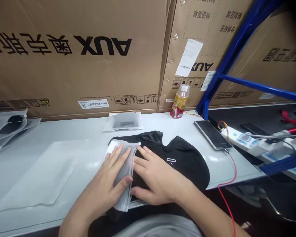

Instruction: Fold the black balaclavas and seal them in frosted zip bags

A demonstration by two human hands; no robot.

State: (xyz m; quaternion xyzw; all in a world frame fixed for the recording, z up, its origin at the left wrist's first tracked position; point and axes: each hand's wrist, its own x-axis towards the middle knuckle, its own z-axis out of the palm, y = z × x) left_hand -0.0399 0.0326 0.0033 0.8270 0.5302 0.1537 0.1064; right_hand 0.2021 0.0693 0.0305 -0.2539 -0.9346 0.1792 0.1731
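A folded black garment (185, 161) with a small white logo lies on the white table (88, 131), its near part tucked beside a frosted plastic bag (124, 184). My left hand (111, 174) lies over the bag, its thumb along the bag's edge. My right hand (155, 177) presses flat on the black garment, fingers spread, touching the bag's other edge. The garment's near end is hidden under my hands and the bag.
A flat frosted bag (41, 174) lies left of my hands, with a stack of filled bags (7, 131) beyond it. A sealed packet (124, 121) and a drink bottle (179, 102) stand at the back, near large cardboard boxes (71, 56). To the right are a smartphone (212, 135) on a red cable and a power strip (239, 141).
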